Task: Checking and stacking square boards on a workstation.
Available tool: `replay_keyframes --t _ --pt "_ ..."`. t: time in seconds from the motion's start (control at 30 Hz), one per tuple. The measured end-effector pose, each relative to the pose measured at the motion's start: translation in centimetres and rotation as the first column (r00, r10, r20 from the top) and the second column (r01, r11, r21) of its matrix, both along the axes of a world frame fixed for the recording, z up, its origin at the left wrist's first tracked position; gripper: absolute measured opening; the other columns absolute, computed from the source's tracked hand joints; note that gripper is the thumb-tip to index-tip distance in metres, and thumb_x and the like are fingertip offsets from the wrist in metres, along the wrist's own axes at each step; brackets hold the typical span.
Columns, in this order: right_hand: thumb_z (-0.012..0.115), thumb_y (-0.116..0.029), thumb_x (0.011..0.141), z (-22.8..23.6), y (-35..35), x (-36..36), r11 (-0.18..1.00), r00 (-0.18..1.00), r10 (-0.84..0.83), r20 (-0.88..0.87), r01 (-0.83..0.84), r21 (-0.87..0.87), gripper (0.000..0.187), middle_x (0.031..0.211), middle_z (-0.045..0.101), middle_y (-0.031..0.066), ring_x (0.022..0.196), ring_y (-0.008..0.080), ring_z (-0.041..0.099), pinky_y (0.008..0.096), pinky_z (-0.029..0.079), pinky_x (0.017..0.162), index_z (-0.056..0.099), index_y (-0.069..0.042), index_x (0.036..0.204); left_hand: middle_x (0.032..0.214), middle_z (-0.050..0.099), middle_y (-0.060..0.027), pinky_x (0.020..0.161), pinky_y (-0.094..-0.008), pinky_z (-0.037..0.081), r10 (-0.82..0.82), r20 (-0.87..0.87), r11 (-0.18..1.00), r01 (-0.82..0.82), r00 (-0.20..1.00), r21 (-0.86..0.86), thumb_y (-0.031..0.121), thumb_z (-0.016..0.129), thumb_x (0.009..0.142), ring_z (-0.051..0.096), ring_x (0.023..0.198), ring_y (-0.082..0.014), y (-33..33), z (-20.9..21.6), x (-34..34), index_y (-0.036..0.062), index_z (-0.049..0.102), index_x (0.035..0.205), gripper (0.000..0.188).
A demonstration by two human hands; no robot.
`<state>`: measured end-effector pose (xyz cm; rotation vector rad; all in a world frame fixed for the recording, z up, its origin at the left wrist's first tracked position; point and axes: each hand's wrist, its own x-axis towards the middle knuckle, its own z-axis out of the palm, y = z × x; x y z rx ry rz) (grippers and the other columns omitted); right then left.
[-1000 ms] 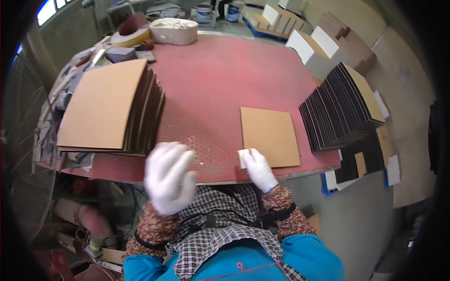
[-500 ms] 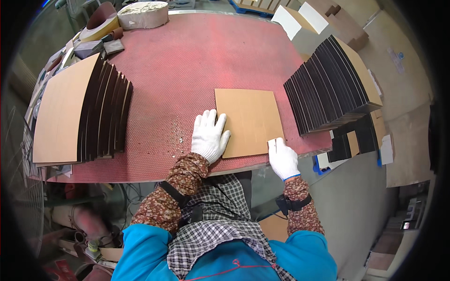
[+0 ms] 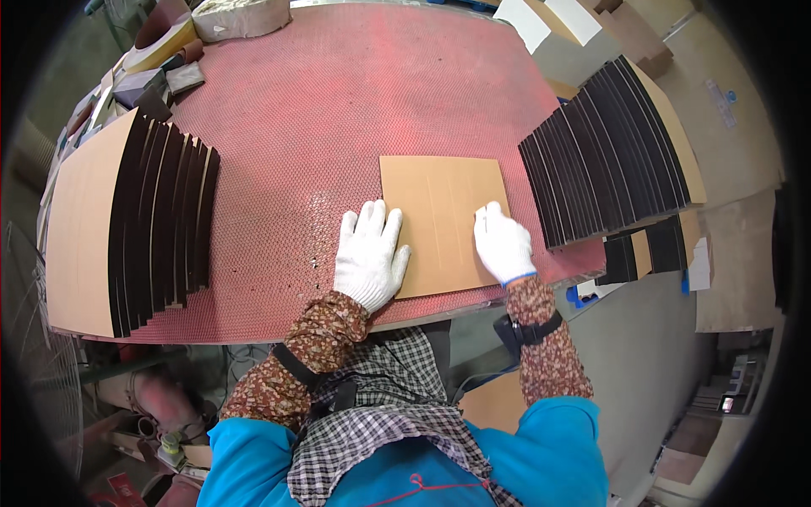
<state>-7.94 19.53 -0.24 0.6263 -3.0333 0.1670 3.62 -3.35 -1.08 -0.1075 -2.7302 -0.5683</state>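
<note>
A flat tan board [image 3: 443, 245] with faint lines on its face lies near the front edge of the red, mesh-patterned table [image 3: 321, 110]. My left hand [image 3: 370, 258], in a white knit glove, rests at the board's left edge with its fingers stretched out and the thumb over the board. Also white-gloved, my right hand [image 3: 503, 243] is over the board's right edge, its fingers curled and pressed together. Whatever those fingers pinch, if anything, is hidden.
Dark-edged boards stand in a row at the left [image 3: 89, 228], with another dark-edged stack [image 3: 604, 160] at the right corner. Abrasive-looking rolls [image 3: 165, 38], a pale round block [image 3: 241, 17] and grey blocks [image 3: 139, 89] sit at the far left. White-sided boxes [image 3: 549, 29] stand beyond the table.
My right hand has moved up along the board's right edge from its near corner. The left hand stays at the left edge. The whole view has shifted slightly.
</note>
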Motion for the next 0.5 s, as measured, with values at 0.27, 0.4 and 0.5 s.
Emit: replay_keyframes --t 0.27,0.4,0.5 --pt "0.051 -0.019 0.097 -1.5 -1.8 -8.1 0.967 0.947 0.229 -0.225 -0.195 0.165 0.029 0.071 0.072 0.0174 0.063 0.0315 0.073 0.0435 0.058 0.051 0.063 0.006 0.104 0.131 0.051 -0.0223 0.110 -0.0507 0.034 -0.004 0.017 1.000 0.004 1.000 0.006 0.023 0.068 0.088 0.046 0.129 -0.0371 0.4 -0.1 0.0 -0.0021 0.051 0.132 0.054" --pt "0.048 -0.024 0.100 -1.3 -1.9 -7.4 0.987 0.982 0.149 -0.119 -0.139 0.083 0.031 0.075 0.072 0.0218 0.071 0.0379 0.074 0.0492 0.059 0.059 0.060 0.003 0.109 0.130 0.051 -0.0219 0.109 -0.0499 0.034 0.005 -0.038 1.000 -0.005 0.999 -0.004 0.023 0.068 0.088 0.047 0.128 -0.0366 0.1 -0.5 0.1 -0.0016 0.051 0.131 0.052" --pt "0.043 -0.029 0.104 -0.8 -0.4 -4.4 0.999 0.999 0.048 0.000 -0.048 -0.003 0.031 0.078 0.072 0.0236 0.076 0.0420 0.073 0.0537 0.058 0.068 0.056 -0.001 0.109 0.129 0.052 -0.0214 0.107 -0.0484 0.036 -0.008 0.020 1.000 0.008 1.000 0.021 0.023 0.067 0.088 0.047 0.127 -0.0366 0.3 -0.3 0.1 -0.0014 0.052 0.129 0.050"
